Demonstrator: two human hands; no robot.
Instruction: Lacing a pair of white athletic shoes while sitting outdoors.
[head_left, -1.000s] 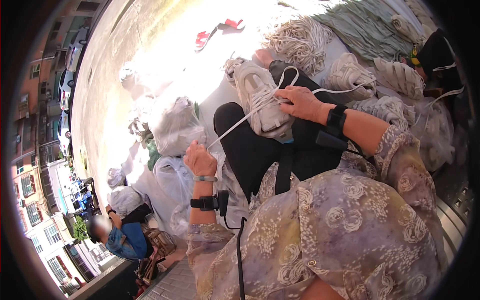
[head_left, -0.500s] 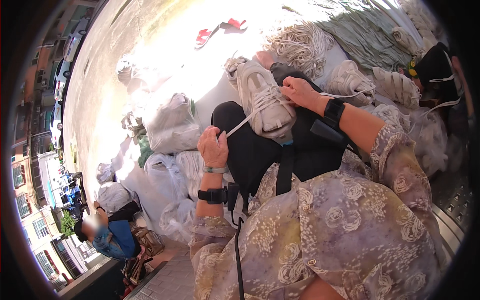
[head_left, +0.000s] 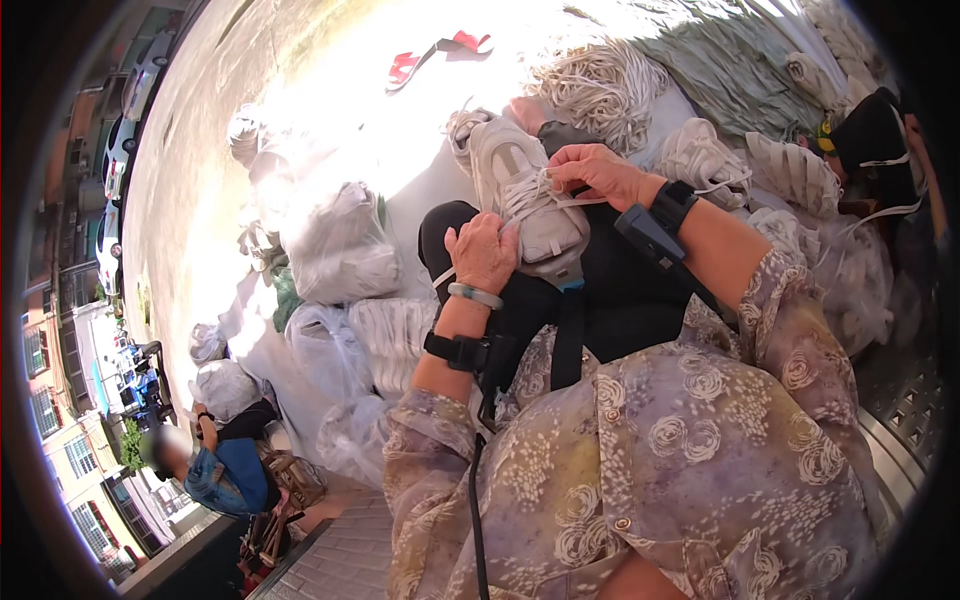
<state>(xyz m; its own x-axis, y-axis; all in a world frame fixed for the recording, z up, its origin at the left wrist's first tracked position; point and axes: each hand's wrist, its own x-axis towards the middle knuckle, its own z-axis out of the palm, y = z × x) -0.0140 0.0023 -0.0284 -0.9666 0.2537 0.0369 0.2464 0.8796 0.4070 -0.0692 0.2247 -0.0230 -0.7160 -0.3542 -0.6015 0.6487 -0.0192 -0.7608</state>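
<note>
A white lace-up sneaker (head_left: 545, 240) rests on my black-trousered lap, toe toward me, its laces partly strung across the tongue. At its left edge my left hand (head_left: 482, 252) has curled fingers, and a loose lace end shows below it by my knee. Those fingertips are partly hidden, but the lace seems to run into them. On the shoe's right side my right hand (head_left: 598, 174) pinches a white shoelace (head_left: 560, 200) near the eyelets. Just beyond the sneaker sits another pale shoe (head_left: 466, 130).
A heap of loose laces (head_left: 605, 90) lies beyond my right hand. More white shoes (head_left: 703, 165) are to the right, and plastic-wrapped bundles (head_left: 340, 245) to the left. Another person's hand (head_left: 527, 115) is close behind the sneaker. A seated person (head_left: 225, 475) is at far left.
My left hand has moved right and up from the outstretched lace to the sneaker's edge. My right hand has shifted slightly left and up over the laces.
</note>
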